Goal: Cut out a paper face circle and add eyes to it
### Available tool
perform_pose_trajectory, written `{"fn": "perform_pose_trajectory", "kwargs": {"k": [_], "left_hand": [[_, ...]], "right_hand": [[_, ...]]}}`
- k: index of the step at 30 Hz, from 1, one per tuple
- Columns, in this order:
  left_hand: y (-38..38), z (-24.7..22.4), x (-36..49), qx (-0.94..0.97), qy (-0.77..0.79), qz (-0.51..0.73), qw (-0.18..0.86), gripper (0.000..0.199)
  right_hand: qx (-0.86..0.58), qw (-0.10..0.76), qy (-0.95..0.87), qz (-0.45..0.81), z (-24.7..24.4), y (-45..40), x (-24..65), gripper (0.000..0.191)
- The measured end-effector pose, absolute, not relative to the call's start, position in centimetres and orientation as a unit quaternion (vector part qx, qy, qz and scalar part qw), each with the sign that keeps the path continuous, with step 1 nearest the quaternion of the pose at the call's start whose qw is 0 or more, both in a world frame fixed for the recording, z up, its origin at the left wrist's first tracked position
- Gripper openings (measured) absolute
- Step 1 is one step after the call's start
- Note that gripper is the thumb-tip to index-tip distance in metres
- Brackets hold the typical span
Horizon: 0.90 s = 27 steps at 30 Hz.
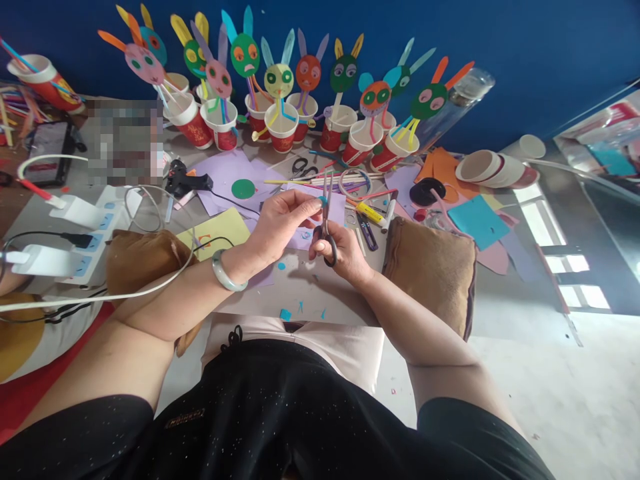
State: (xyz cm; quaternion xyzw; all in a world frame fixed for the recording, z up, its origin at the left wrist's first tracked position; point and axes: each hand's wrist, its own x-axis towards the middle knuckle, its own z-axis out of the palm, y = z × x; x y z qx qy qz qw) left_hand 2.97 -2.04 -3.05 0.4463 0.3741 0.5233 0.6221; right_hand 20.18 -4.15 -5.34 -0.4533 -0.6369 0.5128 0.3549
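One left hand point(287, 217) pinches a blue paper scrap point(323, 201) (only a sliver shows) left of the brown cushion point(433, 270) | right hand point(349, 253) grips scissors point(326, 219) by the handles, same side of the cushion | smooth cutting likely means turning the scrap, scissors steady

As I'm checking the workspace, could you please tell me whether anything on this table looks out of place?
Two things: the stacked paper cups at the right lie on their side, unlike the rabbit-topped cups standing along the wall, and blue paper scraps lie loose near the front edge of the table. I see no spill.
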Motion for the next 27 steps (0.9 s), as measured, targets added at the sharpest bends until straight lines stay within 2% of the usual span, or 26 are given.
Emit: {"fn": "perform_pose_trajectory", "kwargs": {"k": [6,15,24,27], "left_hand": [[-1.92,-3.21,2.98,0.446,0.357,0.539,0.619,0.028],[-1.86,-3.06,2.98,0.450,0.362,0.545,0.607,0.022],[-1.79,-3.30,2.90,0.461,0.356,0.546,0.602,0.033],[-1.72,-3.43,2.86,0.477,0.359,0.544,0.590,0.031]], "right_hand": [[-0.452,0.358,-0.630,0.520,-5.15,-4.18,20.14,0.076],[-0.455,0.360,-0.624,0.523,-5.10,-4.20,20.11,0.077],[-0.457,0.358,-0.629,0.518,-4.97,-4.20,20.07,0.078],[-0.456,0.361,-0.628,0.517,-5.02,-4.19,20.07,0.077]]}}
